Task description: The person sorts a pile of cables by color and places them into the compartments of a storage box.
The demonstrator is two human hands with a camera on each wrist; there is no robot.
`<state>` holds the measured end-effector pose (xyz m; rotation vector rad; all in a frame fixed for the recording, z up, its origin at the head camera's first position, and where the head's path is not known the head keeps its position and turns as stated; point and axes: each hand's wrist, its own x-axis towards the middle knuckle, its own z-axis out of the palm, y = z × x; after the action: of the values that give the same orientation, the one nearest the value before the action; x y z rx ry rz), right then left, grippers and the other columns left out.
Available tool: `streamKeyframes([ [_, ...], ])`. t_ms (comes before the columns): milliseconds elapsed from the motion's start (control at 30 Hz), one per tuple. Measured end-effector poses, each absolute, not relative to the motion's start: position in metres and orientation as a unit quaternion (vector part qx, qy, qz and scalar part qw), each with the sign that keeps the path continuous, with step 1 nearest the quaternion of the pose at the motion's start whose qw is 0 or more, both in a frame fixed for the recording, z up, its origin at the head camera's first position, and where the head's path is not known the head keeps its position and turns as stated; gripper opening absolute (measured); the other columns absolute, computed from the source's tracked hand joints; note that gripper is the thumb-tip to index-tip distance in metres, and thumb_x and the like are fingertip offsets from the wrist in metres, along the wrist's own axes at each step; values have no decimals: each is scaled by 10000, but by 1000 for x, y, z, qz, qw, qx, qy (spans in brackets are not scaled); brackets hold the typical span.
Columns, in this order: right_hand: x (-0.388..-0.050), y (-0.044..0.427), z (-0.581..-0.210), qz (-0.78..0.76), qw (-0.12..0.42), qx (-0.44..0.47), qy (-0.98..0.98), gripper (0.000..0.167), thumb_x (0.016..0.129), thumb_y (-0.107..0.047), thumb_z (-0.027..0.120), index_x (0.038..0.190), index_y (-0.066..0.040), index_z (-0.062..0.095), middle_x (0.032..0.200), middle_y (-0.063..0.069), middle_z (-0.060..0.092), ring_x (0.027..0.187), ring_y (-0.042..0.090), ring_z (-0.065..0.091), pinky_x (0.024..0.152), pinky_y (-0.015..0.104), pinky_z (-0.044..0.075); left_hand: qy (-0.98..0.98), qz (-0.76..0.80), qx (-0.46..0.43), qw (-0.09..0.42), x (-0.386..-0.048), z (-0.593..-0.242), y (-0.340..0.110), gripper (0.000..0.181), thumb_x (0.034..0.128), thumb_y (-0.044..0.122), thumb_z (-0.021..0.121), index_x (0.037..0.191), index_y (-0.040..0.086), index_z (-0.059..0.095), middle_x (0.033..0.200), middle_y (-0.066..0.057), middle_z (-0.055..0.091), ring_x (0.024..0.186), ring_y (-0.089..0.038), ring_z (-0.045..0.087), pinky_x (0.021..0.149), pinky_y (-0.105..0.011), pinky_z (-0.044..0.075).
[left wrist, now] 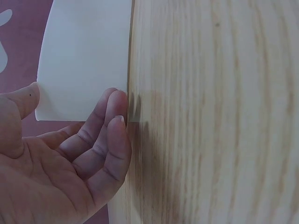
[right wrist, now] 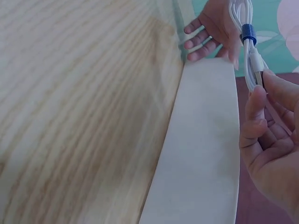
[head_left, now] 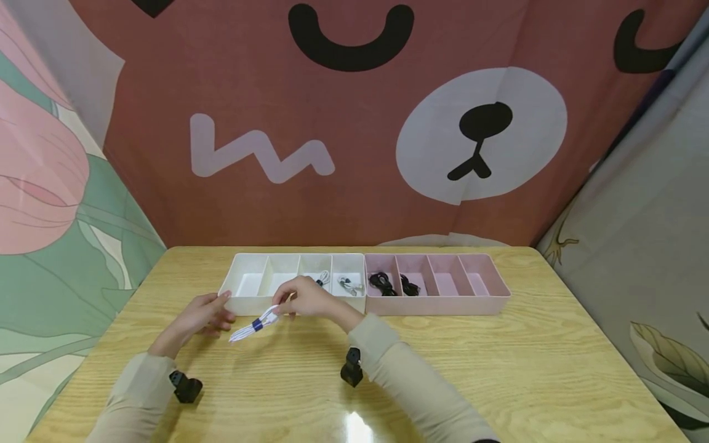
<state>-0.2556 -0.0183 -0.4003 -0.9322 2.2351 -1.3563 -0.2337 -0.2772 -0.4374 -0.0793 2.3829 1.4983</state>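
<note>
In the head view my right hand (head_left: 303,296) pinches a bundled white USB cable (head_left: 256,325), held in front of the white divided box (head_left: 299,306). A blue strap (right wrist: 248,32) wraps the bundle in the right wrist view, with thumb and fingertips at its USB plug. My left hand (head_left: 202,315) rests at the left end of the white box. The left wrist view shows its thumb touching the box's rim and its other fingers loosely bent by the lower corner. White cables (head_left: 349,284) lie in the box's two right compartments.
A pink divided box (head_left: 437,306) adjoins the white one on the right. Black cables (head_left: 382,283) lie in its two left compartments. Both boxes stand near the back edge of the wooden table (head_left: 532,369), before a printed bear curtain (head_left: 354,209).
</note>
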Motion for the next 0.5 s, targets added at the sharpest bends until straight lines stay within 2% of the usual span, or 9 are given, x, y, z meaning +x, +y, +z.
streamKeyframes([
  [167, -264, -13, -398, -483, 162, -322, 798, 48, 813, -67, 679, 820, -22, 667, 710, -3, 620, 539, 247, 587, 526, 322, 493, 834, 527, -26, 160, -232, -436, -276, 634, 960, 465, 345, 1191, -125, 364, 819, -57, 643, 687, -166, 621, 572, -350, 499],
  [400, -272, -7, -395, -498, 146, -308, 797, 43, 812, -56, 678, 824, -17, 665, 723, 12, 626, 613, 360, 602, 612, 474, 487, 838, 522, -32, 158, -233, -436, -276, 640, 955, 477, 351, 1194, -116, 372, 815, -44, 641, 691, -162, 622, 582, -350, 499],
  [500, -275, -4, -394, -495, 133, -302, 804, 50, 813, -72, 680, 826, -26, 663, 733, 10, 626, 608, 328, 608, 611, 449, 496, 836, 525, -32, 157, -233, -436, -276, 634, 953, 476, 358, 1182, -115, 378, 815, -51, 644, 686, -166, 623, 575, -349, 498],
])
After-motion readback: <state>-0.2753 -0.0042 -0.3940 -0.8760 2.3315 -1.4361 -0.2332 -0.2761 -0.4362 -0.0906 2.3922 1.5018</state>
